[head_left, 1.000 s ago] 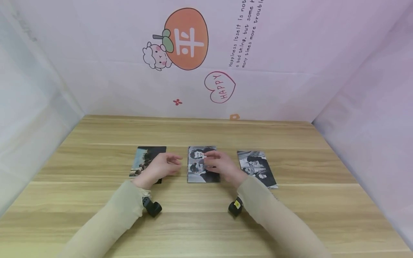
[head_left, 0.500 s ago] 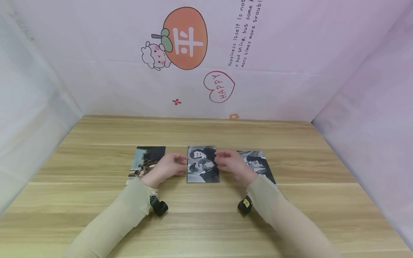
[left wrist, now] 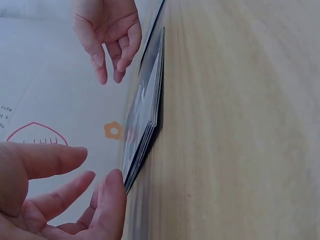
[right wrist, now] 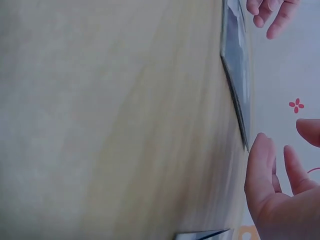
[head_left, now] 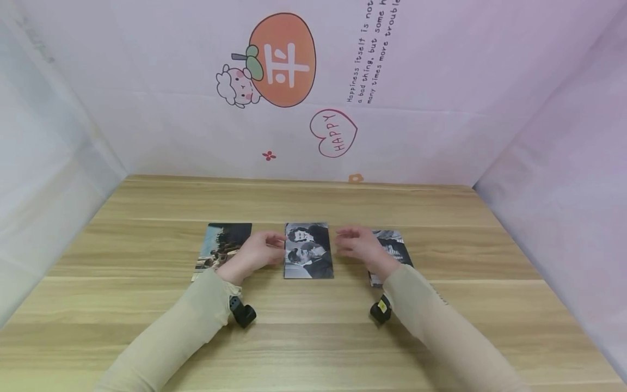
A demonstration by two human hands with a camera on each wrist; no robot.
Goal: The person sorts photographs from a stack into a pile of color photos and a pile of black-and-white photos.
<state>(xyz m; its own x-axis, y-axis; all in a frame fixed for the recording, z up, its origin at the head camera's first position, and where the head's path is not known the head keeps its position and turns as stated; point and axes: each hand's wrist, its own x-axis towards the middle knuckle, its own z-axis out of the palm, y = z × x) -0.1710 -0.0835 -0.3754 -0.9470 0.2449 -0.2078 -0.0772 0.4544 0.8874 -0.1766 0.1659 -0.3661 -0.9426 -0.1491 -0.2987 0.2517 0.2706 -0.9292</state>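
A black-and-white photo card (head_left: 307,253) showing two people lies in the middle of the table. In the left wrist view it tops a thin stack of cards (left wrist: 140,130). At its left edge is my left hand (head_left: 257,251), fingers loosely bent; a fingertip appears at or very near the stack's corner. My right hand (head_left: 363,249) hovers apart from the stack's right side, its fingers (right wrist: 258,165) relaxed and holding nothing. Partly behind the left hand lies a colour photo card (head_left: 220,242). Another black-and-white photo card (head_left: 399,253) is partly covered by the right hand.
The wood-grain table (head_left: 303,343) runs back to a white printed cloth wall (head_left: 416,136). Cloth sides stand at left (head_left: 49,163) and right (head_left: 563,179). A small black camera (head_left: 242,313) sits on the left wrist and another (head_left: 380,310) on the right.
My right hand has moved right, from over the middle card to beside the right card. The left hand has shifted slightly right to the stack's edge. The cards look unmoved.
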